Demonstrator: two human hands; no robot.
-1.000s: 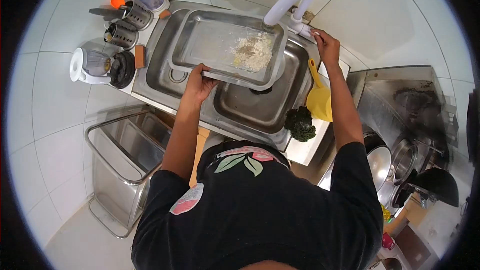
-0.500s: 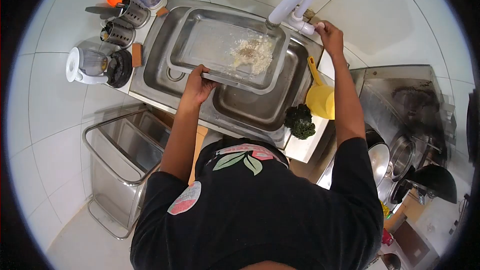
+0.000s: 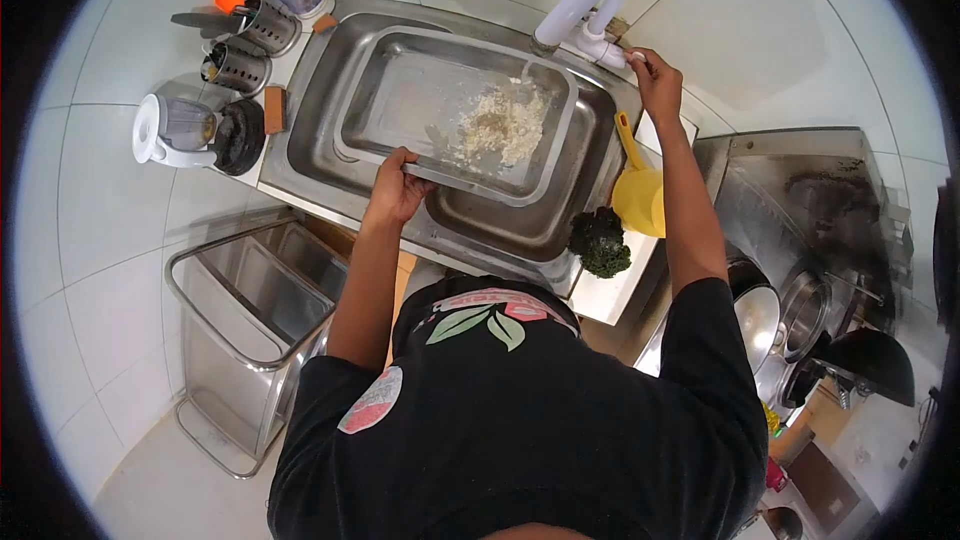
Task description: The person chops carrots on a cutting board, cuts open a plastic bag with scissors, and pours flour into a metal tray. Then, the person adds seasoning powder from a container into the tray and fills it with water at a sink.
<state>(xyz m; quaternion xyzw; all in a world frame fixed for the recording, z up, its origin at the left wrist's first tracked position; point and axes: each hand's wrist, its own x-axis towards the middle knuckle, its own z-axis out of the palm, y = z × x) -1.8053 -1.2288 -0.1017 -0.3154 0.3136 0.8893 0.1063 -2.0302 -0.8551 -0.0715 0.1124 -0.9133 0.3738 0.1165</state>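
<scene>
My left hand [image 3: 399, 187] is closed on the near rim of a metal tray [image 3: 400, 80], which lies over the double-bowl sink [image 3: 318, 140]. Pale, crumbly food scraps [image 3: 505, 127] are spread in the tray's right half, with what looks like water around them. At the base of the white faucet [image 3: 590, 2], my right hand [image 3: 656, 80] grips the small tap knob [image 3: 634, 57] with its fingers. The faucet's spout curves above the tray's far right corner.
Right of the sink are a yellow dipper [image 3: 641, 195] and a dark scouring pad [image 3: 600, 243]. Utensil holders [image 3: 240, 68], a blender [image 3: 175, 130] and a brown sponge [image 3: 274, 110] stand at left. A steel trolley [image 3: 250, 300] is below left; pans [image 3: 757, 320] lie at right.
The tray has shifted slightly toward me and to the right, with my left hand on it. The scraps have spread out and look wetter. My right hand stays at the tap, slightly lower.
</scene>
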